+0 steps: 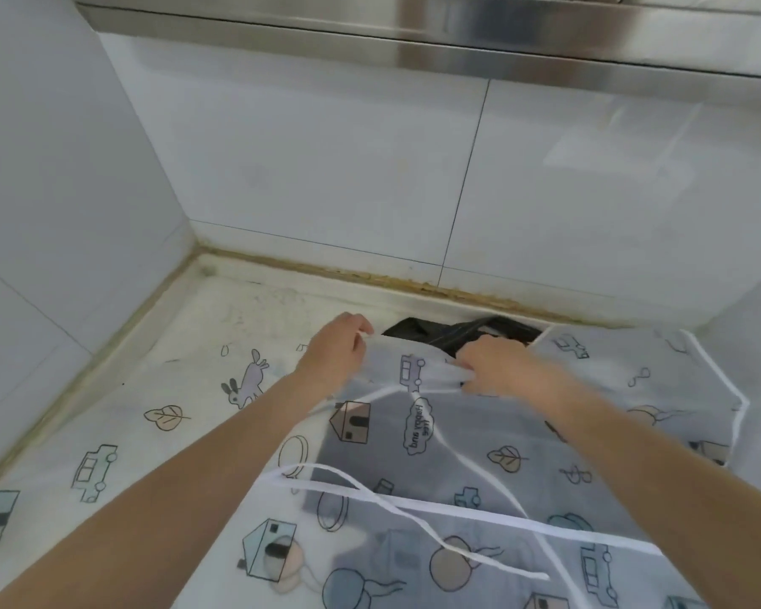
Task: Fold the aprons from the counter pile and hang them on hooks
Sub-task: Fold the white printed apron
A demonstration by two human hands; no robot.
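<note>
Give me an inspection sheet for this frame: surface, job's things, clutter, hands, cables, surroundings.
Surface: counter, pale, stained along the back seam.
Job's things: translucent printed apron spread on the counter, its white ties trailing loose over it; more printed fabric lies flat to the left.
Clutter: black item behind the apron's top edge, partly hidden; what it is cannot be told.
Hands: left hand pinches the apron's top edge; right hand grips bunched fabric of the same edge.
Cables: nothing seen.
Surroundings: white tiled walls in a corner; steel range hood overhead. No hooks in view.
</note>
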